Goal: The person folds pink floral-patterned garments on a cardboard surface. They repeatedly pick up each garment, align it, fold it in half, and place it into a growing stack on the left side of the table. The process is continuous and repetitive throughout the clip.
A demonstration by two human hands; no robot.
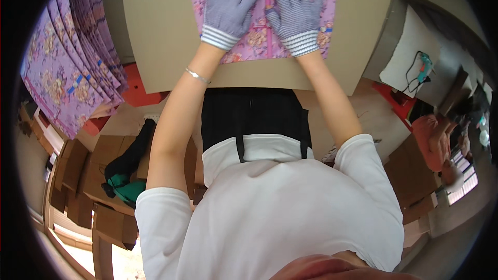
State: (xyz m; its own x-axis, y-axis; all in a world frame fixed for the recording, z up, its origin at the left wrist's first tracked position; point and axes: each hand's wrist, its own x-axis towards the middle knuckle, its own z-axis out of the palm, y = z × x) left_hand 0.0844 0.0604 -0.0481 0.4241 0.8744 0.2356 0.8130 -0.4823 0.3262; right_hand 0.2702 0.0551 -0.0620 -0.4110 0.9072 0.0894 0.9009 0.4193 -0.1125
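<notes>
Pressing the floral sheet (257, 37) flat around its pink strip (268, 42), seemingly. Left hand (228, 11) left of strip, right hand (296, 14) right; both palm-down, fingers spread, gripping nothing. Best: even pressure, strip straight. Table (163, 31) under sheet; layered floral pieces (62, 67) well left of strip.

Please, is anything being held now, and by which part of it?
Nothing appears held: the left grip and the right grip lie spread on the purple floral sheet.
</notes>
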